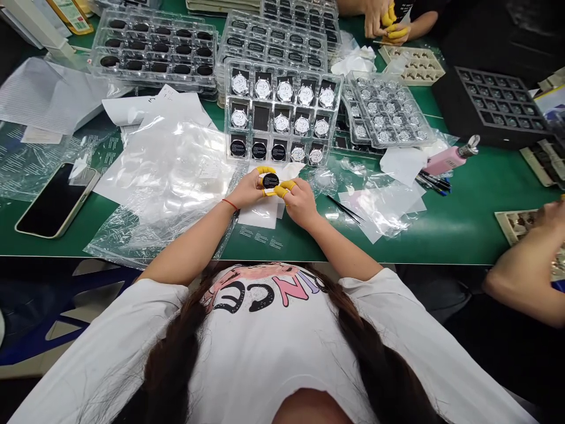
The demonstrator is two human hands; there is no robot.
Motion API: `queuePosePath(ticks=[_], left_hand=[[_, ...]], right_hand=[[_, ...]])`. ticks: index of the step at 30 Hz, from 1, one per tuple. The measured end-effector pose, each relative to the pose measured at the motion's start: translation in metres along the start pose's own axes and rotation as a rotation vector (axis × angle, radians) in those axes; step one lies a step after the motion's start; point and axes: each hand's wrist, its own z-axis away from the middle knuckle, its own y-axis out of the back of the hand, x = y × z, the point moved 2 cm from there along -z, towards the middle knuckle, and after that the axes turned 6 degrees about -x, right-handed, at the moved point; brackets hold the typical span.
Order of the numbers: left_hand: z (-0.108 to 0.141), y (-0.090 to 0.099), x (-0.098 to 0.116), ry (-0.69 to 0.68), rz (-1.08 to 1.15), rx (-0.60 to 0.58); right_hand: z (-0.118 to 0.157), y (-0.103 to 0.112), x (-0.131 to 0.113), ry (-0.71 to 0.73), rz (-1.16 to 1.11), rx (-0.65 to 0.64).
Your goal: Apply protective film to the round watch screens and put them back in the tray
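My left hand point(252, 187), with yellow finger covers, is closed on a round black disc point(271, 180) that has small white print. My right hand point(299, 199), also in yellow finger covers, has its fingertips pressed together at the disc's lower right edge; whether they pinch anything there is too small to tell. Just beyond both hands, a clear tray point(283, 128) holds silver watch-like discs and, in its near row, several black ones. One middle-row compartment shows only black backing. White paper point(258, 217) lies beneath my hands.
Black tweezers point(345, 209) lie right of my hands. A phone point(57, 200) and plastic sheets point(176, 159) are at left. More clear trays point(154, 47) stand behind. At right are a pink bottle point(448, 159), a black box point(485, 106), and other people's hands and arm.
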Motion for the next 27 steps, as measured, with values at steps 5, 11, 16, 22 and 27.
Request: queuePosePath(ticks=[5,11,16,22,27], left_hand=[[-0.001,0.001,-0.003,0.002,-0.036,0.010],[0.000,-0.003,0.001,-0.014,-0.001,-0.004],[0.004,-0.008,0.005,-0.062,-0.172,0.014],[0.004,-0.011,0.003,-0.073,-0.120,0.034],[0.028,-0.019,0.060,0.004,-0.076,0.192]], right_hand=[[0.012,0.000,0.011,-0.137,-0.139,0.030],[0.039,0.009,0.071,-0.607,-0.280,0.086],[0.018,0.006,0.068,-0.582,-0.279,0.053],[-0.045,0.006,0.027,-0.403,-0.648,-0.140],[-0.119,0.007,0.072,-0.424,-0.667,0.051]])
